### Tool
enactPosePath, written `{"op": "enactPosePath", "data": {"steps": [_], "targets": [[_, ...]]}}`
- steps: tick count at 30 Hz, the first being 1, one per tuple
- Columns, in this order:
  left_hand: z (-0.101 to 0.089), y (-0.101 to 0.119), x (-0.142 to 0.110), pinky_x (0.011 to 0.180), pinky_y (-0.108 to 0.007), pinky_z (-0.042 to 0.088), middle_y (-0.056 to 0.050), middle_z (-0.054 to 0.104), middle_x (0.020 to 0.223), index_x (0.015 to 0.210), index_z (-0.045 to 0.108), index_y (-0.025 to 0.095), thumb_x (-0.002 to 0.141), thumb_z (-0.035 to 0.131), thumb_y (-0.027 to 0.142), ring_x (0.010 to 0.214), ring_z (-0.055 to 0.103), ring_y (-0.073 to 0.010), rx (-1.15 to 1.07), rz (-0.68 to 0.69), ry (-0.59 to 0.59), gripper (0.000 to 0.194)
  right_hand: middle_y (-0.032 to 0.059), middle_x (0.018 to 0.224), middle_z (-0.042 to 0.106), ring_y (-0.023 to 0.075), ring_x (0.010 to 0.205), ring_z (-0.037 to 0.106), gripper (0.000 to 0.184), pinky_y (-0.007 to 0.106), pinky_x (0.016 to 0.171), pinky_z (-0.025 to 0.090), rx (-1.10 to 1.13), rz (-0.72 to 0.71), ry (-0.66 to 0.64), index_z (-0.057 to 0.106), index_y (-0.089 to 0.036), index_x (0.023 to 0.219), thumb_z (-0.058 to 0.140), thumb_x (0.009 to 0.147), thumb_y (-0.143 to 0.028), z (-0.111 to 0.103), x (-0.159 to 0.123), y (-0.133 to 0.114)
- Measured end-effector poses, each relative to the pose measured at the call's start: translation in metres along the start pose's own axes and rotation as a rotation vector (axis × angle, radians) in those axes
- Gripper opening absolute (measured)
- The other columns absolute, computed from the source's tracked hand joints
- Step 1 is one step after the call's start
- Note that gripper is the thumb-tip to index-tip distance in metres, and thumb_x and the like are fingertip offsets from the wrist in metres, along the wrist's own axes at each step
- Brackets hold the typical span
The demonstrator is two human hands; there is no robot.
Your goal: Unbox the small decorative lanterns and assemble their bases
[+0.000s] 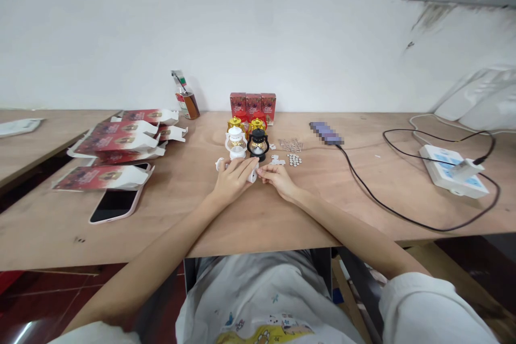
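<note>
My left hand is wrapped over a white miniature lantern lying on its side, its base turned toward the right. Close against that base, my right hand has thumb and fingers pinched; whatever sits between them is too small to make out. Just beyond my hands stand an upright white lantern and a black lantern. Behind these are gold lanterns and red ones, partly hidden. Small white plastic pieces, several round button cells and a cluster of small screws lie to the right.
Red boxes stand by the wall. Flattened red cartons and a phone lie at left, near a bottle. At right are another phone, a black cable and a power strip.
</note>
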State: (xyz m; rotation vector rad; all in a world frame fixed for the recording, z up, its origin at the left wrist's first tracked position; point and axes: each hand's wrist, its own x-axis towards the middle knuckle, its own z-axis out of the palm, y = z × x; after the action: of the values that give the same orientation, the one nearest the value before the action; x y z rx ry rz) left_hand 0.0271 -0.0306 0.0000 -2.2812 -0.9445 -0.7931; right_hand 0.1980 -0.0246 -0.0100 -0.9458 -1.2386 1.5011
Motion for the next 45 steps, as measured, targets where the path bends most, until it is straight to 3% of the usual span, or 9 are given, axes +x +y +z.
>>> {"op": "enactPosePath", "data": {"steps": [18,39,45], "targets": [[0.001,0.004,0.001,0.080,-0.037,0.032,-0.011,0.066,0.115,0.124,0.055,0.018,0.087,0.047,0.022,0.093,0.059,-0.0236,-0.017,-0.030,-0.029,0.038,-0.0031,0.059,0.053,0.0092,0.056,0.042,0.036,0.025,0.057,0.032,-0.093,-0.087,0.057,0.059,-0.018,0.062,0.073,0.059,-0.051,0.003,-0.001,0.006],[0.004,0.005,0.002,0.077,-0.037,0.029,-0.011,0.066,0.115,0.124,0.054,0.014,0.086,0.049,0.018,0.094,0.059,-0.0239,0.041,0.013,0.046,0.039,-0.0050,0.054,0.046,0.0097,0.050,0.043,0.044,0.025,0.052,0.034,-0.148,-0.148,0.043,0.050,-0.019,0.067,0.060,0.066,-0.062,0.007,0.003,0.014],[0.002,-0.001,0.001,0.078,-0.038,0.028,-0.010,0.065,0.117,0.130,0.049,0.016,0.086,0.049,0.020,0.095,0.058,-0.0247,0.031,-0.043,0.008,0.044,-0.0046,0.060,0.046,0.0104,0.054,0.044,0.030,0.025,0.056,0.036,-0.304,-0.192,0.135,0.048,-0.020,0.071,0.051,0.075,-0.050,-0.009,0.014,0.014]]}}
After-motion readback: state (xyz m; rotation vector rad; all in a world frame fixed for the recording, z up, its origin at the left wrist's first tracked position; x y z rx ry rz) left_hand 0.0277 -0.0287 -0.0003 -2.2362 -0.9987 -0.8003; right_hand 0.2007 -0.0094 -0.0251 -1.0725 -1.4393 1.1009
